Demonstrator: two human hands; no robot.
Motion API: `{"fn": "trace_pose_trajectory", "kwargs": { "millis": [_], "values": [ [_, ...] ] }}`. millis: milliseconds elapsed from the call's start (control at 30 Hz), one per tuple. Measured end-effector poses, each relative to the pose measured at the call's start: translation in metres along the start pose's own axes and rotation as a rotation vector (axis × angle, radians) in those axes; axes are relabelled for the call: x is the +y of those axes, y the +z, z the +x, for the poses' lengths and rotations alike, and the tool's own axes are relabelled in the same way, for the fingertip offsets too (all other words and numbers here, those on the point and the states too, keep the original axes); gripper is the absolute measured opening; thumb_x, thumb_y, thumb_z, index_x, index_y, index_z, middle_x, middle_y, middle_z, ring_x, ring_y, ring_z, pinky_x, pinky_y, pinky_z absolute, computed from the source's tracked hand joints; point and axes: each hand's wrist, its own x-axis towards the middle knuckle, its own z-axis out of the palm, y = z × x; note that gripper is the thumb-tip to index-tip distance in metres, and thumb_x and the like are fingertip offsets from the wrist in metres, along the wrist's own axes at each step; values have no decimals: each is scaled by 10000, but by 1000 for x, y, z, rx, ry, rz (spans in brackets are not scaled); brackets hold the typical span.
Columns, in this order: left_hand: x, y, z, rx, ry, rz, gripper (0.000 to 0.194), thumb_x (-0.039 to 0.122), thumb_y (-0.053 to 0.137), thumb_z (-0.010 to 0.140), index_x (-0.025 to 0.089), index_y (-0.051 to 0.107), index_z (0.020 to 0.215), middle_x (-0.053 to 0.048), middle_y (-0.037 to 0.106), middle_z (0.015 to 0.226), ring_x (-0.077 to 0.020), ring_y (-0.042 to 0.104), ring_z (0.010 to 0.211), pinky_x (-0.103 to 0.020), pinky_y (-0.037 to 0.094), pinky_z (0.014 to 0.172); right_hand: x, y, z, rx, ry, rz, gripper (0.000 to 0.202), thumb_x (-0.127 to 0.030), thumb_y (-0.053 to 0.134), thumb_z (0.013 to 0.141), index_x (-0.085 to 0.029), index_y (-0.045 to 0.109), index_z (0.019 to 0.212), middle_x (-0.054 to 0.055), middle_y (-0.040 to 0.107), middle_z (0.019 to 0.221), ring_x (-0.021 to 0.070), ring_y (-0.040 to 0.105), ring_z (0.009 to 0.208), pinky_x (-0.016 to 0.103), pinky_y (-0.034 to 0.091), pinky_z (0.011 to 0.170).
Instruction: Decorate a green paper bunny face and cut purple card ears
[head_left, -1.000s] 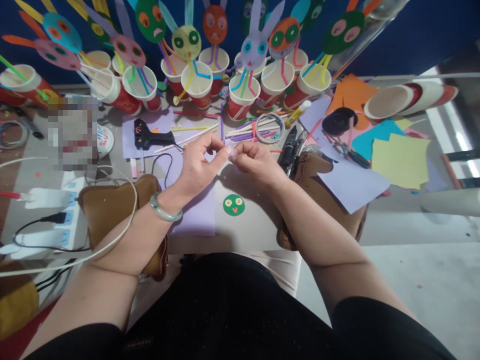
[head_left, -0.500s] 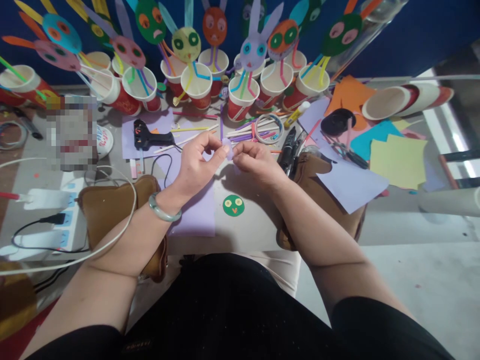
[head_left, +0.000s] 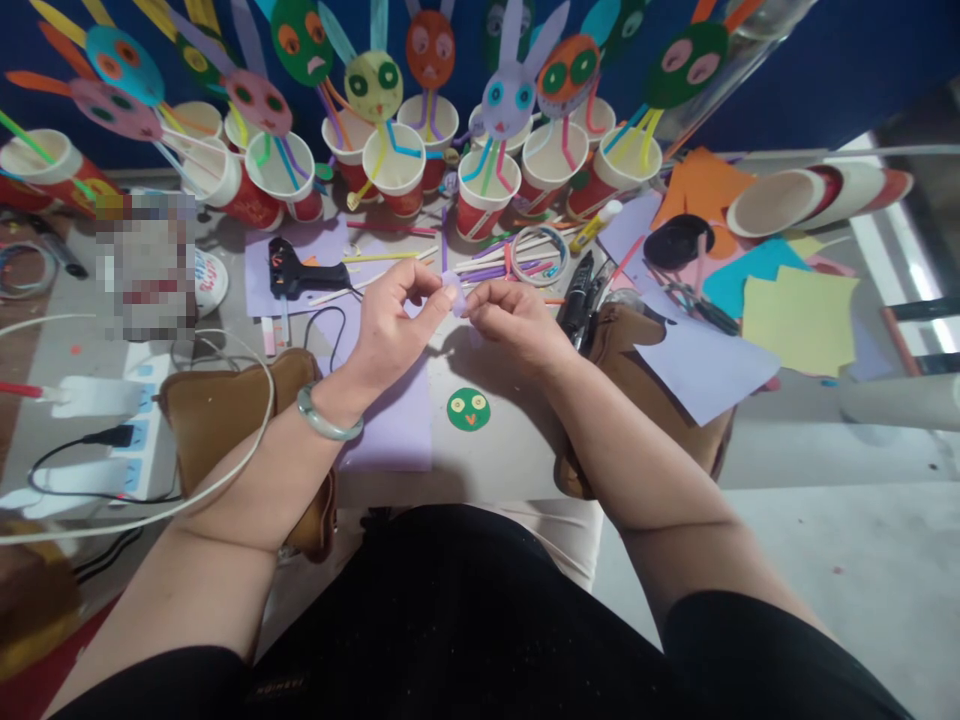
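Note:
Between thumb and fingertips my left hand point(head_left: 394, 325) pinches a small light-purple piece of paper point(head_left: 458, 301). My right hand point(head_left: 521, 325) is also closed, its thumb and forefinger at the right edge of that piece. Fingertips cover much of the paper, so its full outline is hidden. On the table below both hands lies a green paper face point(head_left: 469, 410) with round yellow eyes and an orange mouth. A larger purple sheet point(head_left: 386, 425) lies partly under my left forearm.
Paper cups point(head_left: 394, 175) with rabbit-faced puppets line the back. A black glue gun point(head_left: 307, 272) lies left of my hands. Loose sticks, a tape roll point(head_left: 540, 258), a glue stick point(head_left: 596, 228) and markers point(head_left: 577, 300) lie beyond them. Brown cushions point(head_left: 232, 410) flank my forearms; a white cable crosses the left one.
The purple piece has tilted slightly between my fingertips. Both hands stay in nearly the same place, and the green face has not moved on the table.

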Motion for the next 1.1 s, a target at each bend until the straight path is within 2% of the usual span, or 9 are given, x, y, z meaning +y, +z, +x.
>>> {"fn": "trace_pose_trajectory", "kwargs": {
  "millis": [133, 267, 633, 767, 967, 1100],
  "values": [
    [4, 1, 0, -9, -5, 34, 353, 437, 791, 925, 232, 569, 743, 27, 618, 695, -132, 552, 675, -319, 495, 691, 0, 1, 0, -3, 17, 4, 261, -386, 796, 699, -195, 620, 730, -86, 419, 533, 78, 313, 529, 250, 232, 529],
    [7, 1, -1, -39, 4, 51, 350, 432, 792, 919, 233, 568, 739, 25, 620, 691, -135, 561, 679, -323, 500, 703, 1, 3, 0, 7, 16, 7, 337, -429, 835, 700, -199, 589, 708, -78, 436, 546, 75, 323, 540, 245, 224, 527],
    [0, 0, 0, -9, -39, -25, 347, 434, 794, 921, 235, 568, 750, 24, 587, 691, -134, 548, 661, -325, 493, 677, -1, 1, 0, 12, 28, 12, 167, -325, 707, 681, -200, 604, 721, -68, 479, 556, 81, 360, 523, 241, 249, 516],
    [-2, -1, 1, -14, -70, -45, 328, 443, 769, 934, 238, 580, 760, 12, 612, 703, -135, 541, 663, -325, 480, 671, 1, 1, 1, 17, 6, 32, 191, -351, 724, 674, -191, 639, 735, -67, 473, 558, 85, 360, 528, 245, 247, 516],
    [0, 1, 0, -11, -21, 13, 356, 452, 785, 905, 233, 556, 741, 30, 583, 689, -130, 529, 669, -316, 480, 691, 0, 3, 1, 16, 32, 24, 289, -412, 800, 692, -203, 606, 736, -78, 452, 530, 80, 338, 513, 242, 220, 507],
    [2, 1, 0, -12, -21, 21, 338, 420, 787, 896, 229, 563, 731, 27, 597, 687, -134, 536, 672, -313, 479, 693, 1, 3, 0, 21, 40, 16, 261, -394, 779, 708, -206, 600, 736, -73, 473, 543, 82, 359, 515, 238, 239, 506]
  ]
}}
